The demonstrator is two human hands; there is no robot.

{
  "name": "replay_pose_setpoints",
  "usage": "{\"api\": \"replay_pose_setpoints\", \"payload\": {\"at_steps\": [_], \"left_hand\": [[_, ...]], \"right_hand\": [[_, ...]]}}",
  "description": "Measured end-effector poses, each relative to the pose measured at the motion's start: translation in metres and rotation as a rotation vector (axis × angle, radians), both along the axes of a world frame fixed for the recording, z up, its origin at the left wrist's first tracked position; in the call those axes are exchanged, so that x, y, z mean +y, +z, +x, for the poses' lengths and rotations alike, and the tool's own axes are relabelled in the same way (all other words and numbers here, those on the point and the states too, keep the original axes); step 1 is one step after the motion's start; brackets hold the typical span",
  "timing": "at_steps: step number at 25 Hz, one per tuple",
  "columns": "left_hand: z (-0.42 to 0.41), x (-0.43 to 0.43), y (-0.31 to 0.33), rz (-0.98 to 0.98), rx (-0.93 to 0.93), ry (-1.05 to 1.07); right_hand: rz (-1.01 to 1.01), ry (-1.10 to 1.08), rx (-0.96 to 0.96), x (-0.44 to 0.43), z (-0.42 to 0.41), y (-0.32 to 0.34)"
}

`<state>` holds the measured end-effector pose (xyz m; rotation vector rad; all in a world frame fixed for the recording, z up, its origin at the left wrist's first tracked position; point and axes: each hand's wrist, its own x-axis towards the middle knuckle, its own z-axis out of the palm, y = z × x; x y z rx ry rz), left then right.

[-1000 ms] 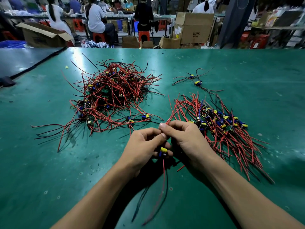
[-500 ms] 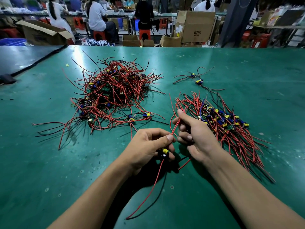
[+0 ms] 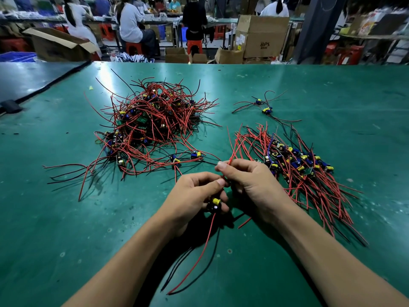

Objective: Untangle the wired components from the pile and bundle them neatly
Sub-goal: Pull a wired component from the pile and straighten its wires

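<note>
A small wired part [image 3: 215, 203] is being gripped in the curled fingers of the left hand [image 3: 192, 196], and one red lead [image 3: 232, 156] is being pinched tight by the right hand [image 3: 254, 187], just in from the near edge of the worktop [image 3: 66, 229]. The tangled pile [image 3: 152, 125] is being seen toward the far left corner, with the neater bunch [image 3: 305, 171] just beside the right hand.

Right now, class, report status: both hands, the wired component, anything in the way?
Left hand grips one wired component. Right hand pinches a red wire. Tangled pile left, sorted batch right, neither blocking.

Bare mat [image 3: 225, 96] lies open between tangled pile [image 3: 155, 120] and wire bundle [image 3: 298, 165].
</note>
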<state>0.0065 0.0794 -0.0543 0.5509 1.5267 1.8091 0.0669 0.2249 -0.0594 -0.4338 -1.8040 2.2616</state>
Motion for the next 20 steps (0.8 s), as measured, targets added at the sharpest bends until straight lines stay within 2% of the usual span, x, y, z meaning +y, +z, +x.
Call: {"api": "replay_pose_setpoints", "payload": {"at_steps": [5, 11, 13, 17, 20], "left_hand": [[-0.002, -0.001, 0.001, 0.000, 0.015, -0.048], [0.001, 0.000, 0.001, -0.006, 0.065, -0.089], [0.001, -0.001, 0.001, -0.004, 0.061, -0.098], [0.001, -0.001, 0.001, -0.013, 0.057, -0.102], [0.000, -0.002, 0.001, -0.015, 0.023, -0.087]], "right_hand": [[0.021, -0.078, -0.013, 0.005, -0.002, 0.005], [-0.076, -0.278, 0.011, 0.018, -0.005, 0.014], [-0.225, -0.257, -0.028, 0.018, -0.005, 0.017], [-0.784, -0.053, -0.123, 0.028, -0.002, 0.025], [-0.989, 0.067, -0.105, 0.032, 0.002, 0.024]]}}
